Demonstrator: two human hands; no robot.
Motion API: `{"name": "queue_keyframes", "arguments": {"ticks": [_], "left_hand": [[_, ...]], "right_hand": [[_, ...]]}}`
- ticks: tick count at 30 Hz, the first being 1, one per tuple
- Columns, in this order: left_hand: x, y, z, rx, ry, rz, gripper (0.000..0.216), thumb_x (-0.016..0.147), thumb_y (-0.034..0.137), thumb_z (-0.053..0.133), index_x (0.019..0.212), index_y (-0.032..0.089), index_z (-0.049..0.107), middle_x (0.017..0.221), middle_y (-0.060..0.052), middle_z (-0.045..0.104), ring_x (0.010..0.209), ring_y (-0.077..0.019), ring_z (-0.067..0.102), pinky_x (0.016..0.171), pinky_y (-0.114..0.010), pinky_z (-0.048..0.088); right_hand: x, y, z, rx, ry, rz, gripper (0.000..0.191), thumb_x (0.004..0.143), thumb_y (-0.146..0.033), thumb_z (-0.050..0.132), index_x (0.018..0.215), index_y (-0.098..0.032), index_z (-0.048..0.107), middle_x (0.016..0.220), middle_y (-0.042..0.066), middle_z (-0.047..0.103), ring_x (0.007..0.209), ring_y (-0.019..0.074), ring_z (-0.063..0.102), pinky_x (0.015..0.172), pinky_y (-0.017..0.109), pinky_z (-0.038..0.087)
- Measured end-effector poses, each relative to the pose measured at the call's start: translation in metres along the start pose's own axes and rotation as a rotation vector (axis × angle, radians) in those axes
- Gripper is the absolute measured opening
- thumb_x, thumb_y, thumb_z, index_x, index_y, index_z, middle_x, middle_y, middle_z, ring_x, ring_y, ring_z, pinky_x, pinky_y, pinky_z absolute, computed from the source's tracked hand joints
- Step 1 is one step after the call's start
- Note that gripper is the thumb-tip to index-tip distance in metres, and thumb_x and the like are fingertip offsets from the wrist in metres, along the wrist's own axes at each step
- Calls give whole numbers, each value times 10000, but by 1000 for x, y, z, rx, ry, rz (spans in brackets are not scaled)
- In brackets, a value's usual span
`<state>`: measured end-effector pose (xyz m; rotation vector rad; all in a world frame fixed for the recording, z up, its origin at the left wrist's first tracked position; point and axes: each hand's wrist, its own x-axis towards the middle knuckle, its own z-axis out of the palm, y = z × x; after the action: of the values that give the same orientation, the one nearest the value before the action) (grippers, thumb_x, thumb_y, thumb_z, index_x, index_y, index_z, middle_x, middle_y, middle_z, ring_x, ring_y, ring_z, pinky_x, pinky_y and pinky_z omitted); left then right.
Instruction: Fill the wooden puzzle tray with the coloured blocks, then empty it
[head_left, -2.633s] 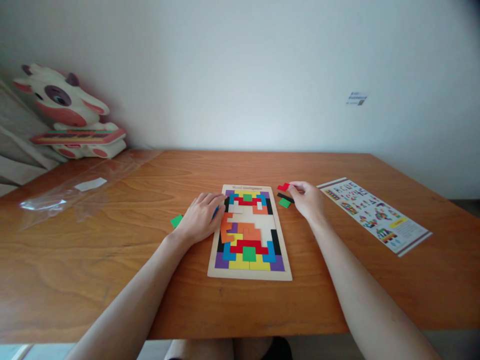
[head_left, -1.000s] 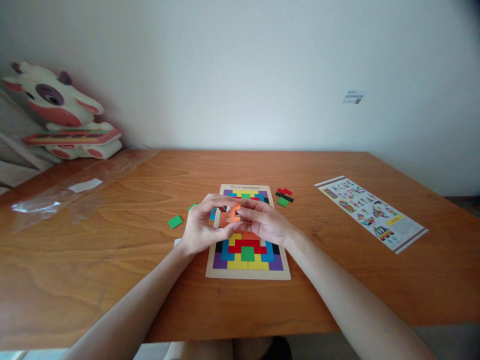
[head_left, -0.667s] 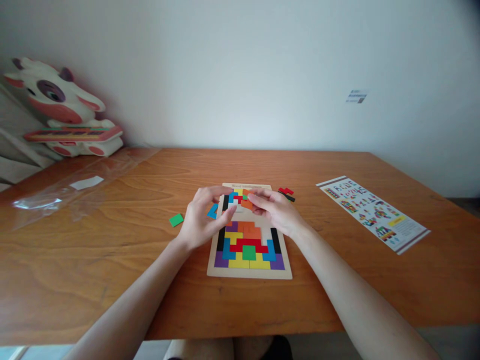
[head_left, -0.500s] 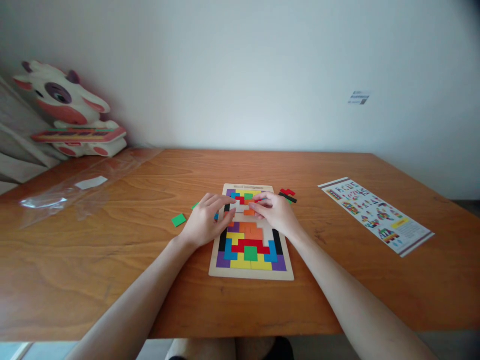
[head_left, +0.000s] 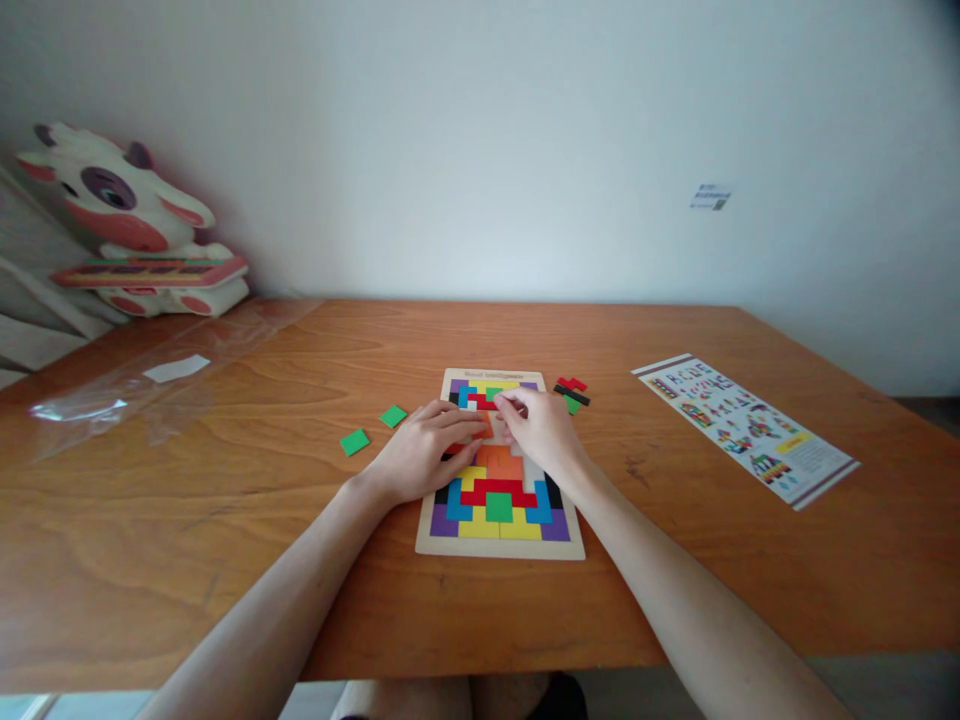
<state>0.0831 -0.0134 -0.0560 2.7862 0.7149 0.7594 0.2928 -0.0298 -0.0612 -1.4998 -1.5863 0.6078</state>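
A wooden puzzle board lies in front of me, filled in large part with coloured block pieces. My left hand rests over its left side, fingers stretched out flat, the tips at an orange piece near the middle. My right hand is over the right side, thumb and fingers pinched together; whatever is between them is hidden. In the lower half of the board a red row and a green square piece are set among yellow, blue and purple ones. Bare wood shows between my hands.
Two green square pieces lie left of the board. Red, black and green pieces are piled just to its right. A printed sheet lies further right. At the back left are a clear plastic bag and a cow-shaped toy keyboard.
My left hand has come down and right onto the board, its fingers now flatter. The right hand has drawn its fingertips back slightly and stays pinched. An orange piece now sits by the left fingertips.
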Motion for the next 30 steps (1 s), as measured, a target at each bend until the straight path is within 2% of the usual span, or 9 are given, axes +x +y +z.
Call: {"name": "queue_keyframes", "arguments": {"ticks": [4,9,13,16,25,28,30], "left_hand": [[1,3,-5,76,-82,-36,321,1010,343,461,1228,281,688,1313,-41,666,1160,-258,582,985,-446,482],[1,5,-7,72,-196,-60,396,1039,379,375,1350,283,600,1416,-25,594,1255,-279,506,1005,-478,466],[0,3,-7,58,-221,-40,412,1044,377,355,1389,284,560,1452,-32,559,1293,-277,478,1059,-492,427],[0,3,-7,49,-230,-26,415,1045,369,352,1407,295,542,1459,-32,552,1300,-275,476,1077,-504,410],[1,3,-10,65,-204,-22,378,1033,379,400,1287,243,645,1397,-65,605,1284,-274,522,1095,-494,425],[0,1,-9,59,-177,15,357,1028,356,422,1273,233,651,1369,-74,624,1269,-258,554,1105,-470,431],[0,-1,-9,42,-142,32,347,1027,336,425,1263,221,652,1341,-81,640,1239,-243,585,1085,-436,464]], "right_hand": [[5,4,-15,16,169,-15,270,931,-391,527,952,-177,691,672,32,712,472,164,658,479,271,502],[8,9,-24,-104,177,-122,229,904,-350,543,900,-188,706,788,64,750,608,174,674,590,288,505],[8,9,-23,-129,192,-138,231,901,-341,534,890,-191,709,797,65,754,615,174,659,615,296,502],[8,10,-22,-142,184,-147,211,893,-319,541,889,-193,710,841,66,764,598,164,642,621,298,497],[9,15,-23,-155,153,-187,170,904,-272,564,888,-199,718,844,55,749,693,175,663,660,301,508],[8,17,-24,-190,95,-255,155,911,-241,569,892,-195,716,897,65,733,772,178,666,685,296,517],[6,17,-24,-226,11,-313,153,918,-221,570,930,-194,720,949,64,719,742,159,650,700,297,523]]}}
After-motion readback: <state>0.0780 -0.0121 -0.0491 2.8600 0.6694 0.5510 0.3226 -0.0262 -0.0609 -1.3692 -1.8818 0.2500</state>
